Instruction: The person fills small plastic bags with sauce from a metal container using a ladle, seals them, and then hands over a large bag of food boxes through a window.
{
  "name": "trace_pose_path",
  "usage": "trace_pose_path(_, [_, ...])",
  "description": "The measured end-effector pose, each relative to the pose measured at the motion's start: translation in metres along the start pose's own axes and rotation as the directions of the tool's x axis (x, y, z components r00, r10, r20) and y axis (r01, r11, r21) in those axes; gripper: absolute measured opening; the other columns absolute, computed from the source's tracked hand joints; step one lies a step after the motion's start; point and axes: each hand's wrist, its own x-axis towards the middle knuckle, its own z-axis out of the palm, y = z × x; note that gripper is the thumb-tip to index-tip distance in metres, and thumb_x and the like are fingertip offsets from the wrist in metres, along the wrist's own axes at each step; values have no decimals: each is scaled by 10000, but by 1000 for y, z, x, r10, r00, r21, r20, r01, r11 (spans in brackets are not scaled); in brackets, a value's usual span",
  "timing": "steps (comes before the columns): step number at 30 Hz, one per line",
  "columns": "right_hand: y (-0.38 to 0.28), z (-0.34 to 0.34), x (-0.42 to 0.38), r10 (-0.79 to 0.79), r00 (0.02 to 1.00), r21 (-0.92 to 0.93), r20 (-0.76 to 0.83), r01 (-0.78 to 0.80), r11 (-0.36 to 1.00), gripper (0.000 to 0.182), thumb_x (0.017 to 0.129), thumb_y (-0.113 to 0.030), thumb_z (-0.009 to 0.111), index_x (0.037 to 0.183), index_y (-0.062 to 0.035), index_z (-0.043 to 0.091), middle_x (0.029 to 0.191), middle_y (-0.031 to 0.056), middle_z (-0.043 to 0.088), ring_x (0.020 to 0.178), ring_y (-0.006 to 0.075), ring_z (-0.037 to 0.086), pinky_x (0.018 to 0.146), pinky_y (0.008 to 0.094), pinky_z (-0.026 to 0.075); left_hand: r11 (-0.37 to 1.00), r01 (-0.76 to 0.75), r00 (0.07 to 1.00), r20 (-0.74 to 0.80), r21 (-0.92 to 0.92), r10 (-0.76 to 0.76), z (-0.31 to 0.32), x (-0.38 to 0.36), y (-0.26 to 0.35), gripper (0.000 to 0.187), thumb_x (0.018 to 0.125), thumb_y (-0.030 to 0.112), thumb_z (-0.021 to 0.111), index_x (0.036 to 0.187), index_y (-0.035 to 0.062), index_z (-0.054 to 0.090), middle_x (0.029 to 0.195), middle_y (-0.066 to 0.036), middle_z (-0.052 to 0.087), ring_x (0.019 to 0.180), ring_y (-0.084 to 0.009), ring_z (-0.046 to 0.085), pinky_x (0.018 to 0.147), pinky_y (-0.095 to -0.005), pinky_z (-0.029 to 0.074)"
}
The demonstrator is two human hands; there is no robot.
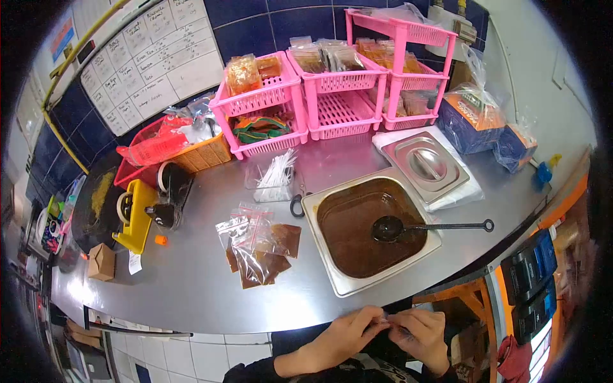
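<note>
Just off the table's front edge, my left hand (345,337) and my right hand (418,335) meet, their fingers pinched together. Between them is a small bit of clear plastic (385,319), mostly hidden by the fingers. Above my hands on the table stands a steel pan (319,255) of dark brown sauce (351,223), with a black ladle (447,226) lying in it and its handle over the right rim. Left of the pan lie several zip bags of brown sauce (260,255).
Behind are pink racks (341,118) with filled bags, a steel lid (428,167), a clear box of white sticks (276,179) and scissors (297,204). Farther left are a yellow tape dispenser (137,217), an orange basket (204,157) and a small brown box (101,262).
</note>
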Motion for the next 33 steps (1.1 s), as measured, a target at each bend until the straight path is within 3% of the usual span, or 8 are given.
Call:
trace_pose_path(7, [7,2,8,-31,983,-161,-181,2,987,258,566,25,693,808,-20,614,748,82,605,661,236,613,531,300,494,993,63,987,153,-97,-48,-1,7,7,335,826,87,627,1092,34,430,798,-139,598,744,-275,640,645,-351,511])
trace_pose_path(11, [8,13,9,20,993,-37,-118,-25,999,225,579,60,667,782,-7,598,833,123,603,729,264,616,572,310,501,992,58,998,7,-110,-57,-3,14,6,398,785,56,639,1103,32,400,735,-124,589,684,-269,637,585,-348,506])
trace_pose_path(16, [16,14,0,-64,982,3,-176,66,998,259,635,57,646,869,-46,606,907,135,599,720,268,625,572,336,518,959,28,997,-82,282,-5,-3,15,9,392,762,111,643,1084,14,442,698,-109,588,587,-262,612,493,-354,489])
trace_pose_path(20, [3,10,-8,89,984,-55,157,-81,995,244,659,59,626,886,-30,636,961,134,602,760,264,634,618,334,531,947,-48,994,-76,318,76,1,11,13,338,779,112,616,1076,29,477,697,-121,586,579,-276,608,503,-352,495])
trace_pose_path(23, [15,9,-14,64,977,97,204,-85,992,230,685,14,639,911,-26,631,965,135,602,782,276,630,628,341,532,968,-208,978,8,138,209,4,12,13,390,766,113,645,1119,53,491,819,-129,612,742,-249,631,623,-359,507])
trace_pose_path(28, [10,11,-25,293,951,205,100,-308,929,235,674,17,620,906,-19,629,942,148,603,832,307,616,705,364,524,613,-511,844,215,603,492,6,15,7,450,834,235,523,1256,92,455,1171,-59,517,1137,-140,471,949,-483,347])
trace_pose_path(30, [12,24,-30,375,914,148,152,-396,906,107,659,38,627,760,5,622,871,154,611,728,243,608,633,310,484,587,-542,819,219,602,531,11,13,-1,435,848,235,497,1261,101,457,1169,-43,523,1136,-146,475,949,-500,344])
trace_pose_path(33, [21,27,-31,216,935,315,281,-303,900,230,752,-49,596,981,-23,596,1047,171,573,917,294,583,807,372,472,576,-568,810,274,589,519,13,7,-9,415,859,220,480,1261,114,473,1164,-34,532,1109,-162,500,945,-485,347])
